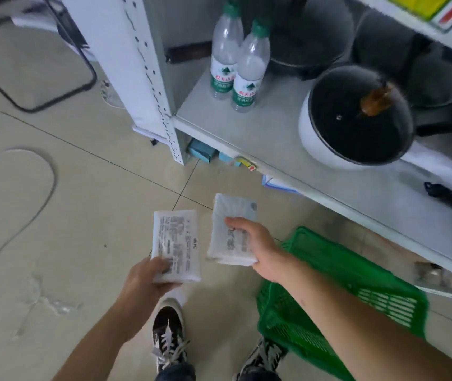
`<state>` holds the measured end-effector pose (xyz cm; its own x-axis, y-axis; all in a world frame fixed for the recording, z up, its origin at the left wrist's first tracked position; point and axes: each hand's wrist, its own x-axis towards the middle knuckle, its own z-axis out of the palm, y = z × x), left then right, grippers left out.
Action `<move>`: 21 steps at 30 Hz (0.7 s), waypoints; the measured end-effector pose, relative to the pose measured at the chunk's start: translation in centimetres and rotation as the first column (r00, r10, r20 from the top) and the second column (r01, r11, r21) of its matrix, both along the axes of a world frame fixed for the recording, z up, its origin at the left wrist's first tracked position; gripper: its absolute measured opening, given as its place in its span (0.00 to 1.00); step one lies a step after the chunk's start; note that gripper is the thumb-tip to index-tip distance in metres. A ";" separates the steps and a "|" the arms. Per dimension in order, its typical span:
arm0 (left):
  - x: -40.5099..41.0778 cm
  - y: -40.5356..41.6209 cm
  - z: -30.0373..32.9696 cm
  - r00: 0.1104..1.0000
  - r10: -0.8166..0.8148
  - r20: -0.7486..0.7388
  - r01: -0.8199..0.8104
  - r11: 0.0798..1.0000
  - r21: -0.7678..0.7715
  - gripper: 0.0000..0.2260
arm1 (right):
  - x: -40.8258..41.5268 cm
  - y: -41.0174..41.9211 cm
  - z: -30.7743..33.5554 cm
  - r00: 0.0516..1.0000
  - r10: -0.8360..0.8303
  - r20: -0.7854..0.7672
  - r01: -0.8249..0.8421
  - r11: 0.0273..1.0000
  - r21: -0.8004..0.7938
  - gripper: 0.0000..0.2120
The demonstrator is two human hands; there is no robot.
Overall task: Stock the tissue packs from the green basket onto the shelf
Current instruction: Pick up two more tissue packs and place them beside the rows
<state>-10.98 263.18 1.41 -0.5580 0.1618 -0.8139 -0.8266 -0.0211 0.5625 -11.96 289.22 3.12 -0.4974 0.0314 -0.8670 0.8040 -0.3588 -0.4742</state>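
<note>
Holding one tissue pack (176, 244) in my left hand (148, 279) and another (231, 229) in my right hand (257, 247), both gripped at lower centre above the floor; green basket (356, 287) lower right. Transfer step, I judge: next, lift both onto the shelf (274, 144) at upper right, beside the bottles (240, 64).

There is one view only, from a camera on the person's head, looking steeply down and forward. It sits above and in front of the grey shelf (288, 149), whose board runs across the upper right. The tiled floor (68, 215) spreads left of the shelf. The person's shoes (168, 336) stand near, at the bottom edge.
</note>
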 end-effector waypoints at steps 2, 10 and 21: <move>-0.9 -0.3 4.0 1.000 0.001 -0.018 -0.001 1.000 -0.013 0.24 | -0.6 -0.3 4.3 1.000 0.013 -0.020 -0.013 1.000 -0.011 0.35; -4.0 0.7 21.7 0.986 -0.096 -0.137 0.096 0.995 -0.006 0.09 | -1.2 0.3 21.1 0.989 0.051 -0.141 -0.053 0.998 -0.014 0.22; -6.7 5.9 45.0 0.959 -0.154 -0.238 0.183 0.977 0.109 0.18 | 0.0 3.9 44.5 0.945 -0.054 -0.323 0.102 0.986 0.131 0.28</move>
